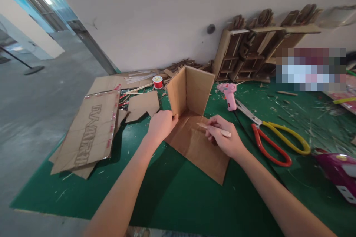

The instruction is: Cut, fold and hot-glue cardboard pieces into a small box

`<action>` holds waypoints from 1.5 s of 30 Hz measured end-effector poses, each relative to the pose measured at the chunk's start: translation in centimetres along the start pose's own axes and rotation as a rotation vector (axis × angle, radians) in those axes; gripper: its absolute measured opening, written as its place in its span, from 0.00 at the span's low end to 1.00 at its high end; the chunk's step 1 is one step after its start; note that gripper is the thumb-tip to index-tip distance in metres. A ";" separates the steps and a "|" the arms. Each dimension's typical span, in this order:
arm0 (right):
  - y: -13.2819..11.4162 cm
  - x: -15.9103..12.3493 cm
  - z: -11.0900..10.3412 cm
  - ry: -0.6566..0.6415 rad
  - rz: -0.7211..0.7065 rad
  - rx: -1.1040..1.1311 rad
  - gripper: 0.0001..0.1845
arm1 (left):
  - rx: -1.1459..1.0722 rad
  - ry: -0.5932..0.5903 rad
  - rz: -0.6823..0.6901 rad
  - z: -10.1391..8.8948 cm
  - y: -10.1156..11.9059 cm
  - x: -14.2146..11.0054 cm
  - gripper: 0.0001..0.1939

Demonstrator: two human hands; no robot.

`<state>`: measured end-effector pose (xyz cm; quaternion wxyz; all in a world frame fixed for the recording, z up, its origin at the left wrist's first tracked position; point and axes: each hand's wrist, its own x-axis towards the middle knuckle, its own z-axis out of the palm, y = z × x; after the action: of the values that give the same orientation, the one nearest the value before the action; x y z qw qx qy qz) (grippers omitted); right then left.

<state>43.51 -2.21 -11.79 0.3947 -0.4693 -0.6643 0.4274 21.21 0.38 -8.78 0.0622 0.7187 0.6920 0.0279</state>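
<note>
Two upright cardboard panels [198, 90] meet in a corner behind a flat cardboard sheet [198, 152] on the green table. My left hand [161, 127] is closed at the lower left corner, where the left panel meets the sheet; its fingertips are partly hidden. Between the fingers of my right hand [222, 137] is a slim white pen [226, 133], its tip pointing left, low over the sheet. I cannot tell whether the tip touches the cardboard.
A pink glue gun [229, 94] and large scissors [260, 121] with red and yellow handles lie to the right. Stacked cardboard [89, 129] is at left, near a red spool [157, 82]. Cardboard structures [247, 55] lean on the wall. A purple device [338, 170] sits far right.
</note>
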 end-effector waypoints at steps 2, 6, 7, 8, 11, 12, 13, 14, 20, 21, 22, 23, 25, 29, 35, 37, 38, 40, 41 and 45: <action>-0.1 0.1 0.3 -0.010 -0.034 -0.092 0.06 | 0.000 0.003 0.008 0.0 0.0 0.0 0.22; -0.1 0.3 0.6 -0.001 -0.112 -0.261 0.09 | -0.001 0.007 0.020 0.0 -0.1 0.1 0.22; -0.1 0.3 0.6 -0.005 -0.121 -0.281 0.09 | -0.001 0.008 0.020 0.0 -0.1 0.0 0.22; 0.0 0.2 0.6 -0.013 -0.125 -0.296 0.08 | -0.002 0.007 0.022 0.0 -0.1 0.0 0.22; 0.3 0.3 0.7 -0.043 -0.125 -0.343 0.06 | -0.010 0.000 0.031 -0.1 -0.3 0.0 0.23; 0.4 0.3 0.7 -0.051 -0.126 -0.361 0.05 | -0.012 0.000 0.035 -0.2 -0.3 0.0 0.23; 0.4 0.3 0.7 -0.055 -0.128 -0.374 0.05 | -0.013 0.000 0.038 -0.2 -0.3 0.0 0.23; 0.5 0.4 0.7 -0.058 -0.131 -0.383 0.05 | -0.012 0.001 0.040 -0.2 -0.4 0.0 0.23; 0.5 0.3 0.7 -0.057 -0.154 -0.401 0.05 | -0.011 -0.006 0.016 -0.3 -0.2 -0.1 0.23; 0.6 0.3 0.6 -0.053 -0.157 -0.405 0.05 | -0.012 -0.008 0.014 -0.3 -0.1 -0.1 0.23; 0.6 0.2 0.6 -0.051 -0.161 -0.409 0.05 | -0.013 -0.012 0.014 -0.4 -0.1 -0.1 0.23; 0.6 0.2 0.6 -0.052 -0.165 -0.412 0.05 | -0.013 -0.015 0.013 -0.4 -0.1 -0.1 0.23; 0.5 0.2 0.6 -0.061 -0.172 -0.410 0.05 | -0.013 -0.018 0.013 -0.5 0.0 -0.2 0.23; 0.5 0.2 0.6 -0.077 -0.182 -0.401 0.05 | -0.012 0.000 0.023 -0.3 -0.1 -0.1 0.23; 0.5 0.1 0.5 -0.088 -0.200 -0.379 0.05 | -0.015 0.015 0.024 -0.1 -0.2 0.0 0.23; 0.5 0.0 0.5 -0.089 -0.207 -0.384 0.05 | -0.017 0.013 0.025 -0.1 -0.2 0.0 0.23; 0.6 0.0 0.4 -0.093 -0.212 -0.388 0.05 | -0.017 0.009 0.022 -0.2 -0.2 0.0 0.23; 0.7 0.0 0.4 -0.096 -0.220 -0.397 0.05 | -0.019 0.000 0.012 -0.3 -0.1 -0.1 0.22; 0.7 0.0 0.5 -0.093 -0.225 -0.402 0.05 | -0.020 -0.004 0.007 -0.3 0.0 -0.1 0.22; 0.6 0.0 0.6 -0.088 -0.223 -0.422 0.06 | -0.023 -0.008 0.007 -0.4 0.1 -0.1 0.22</action>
<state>43.13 -2.18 -12.53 0.3033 -0.4462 -0.8031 0.2528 21.21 0.25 -8.37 0.0730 0.7204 0.6888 0.0334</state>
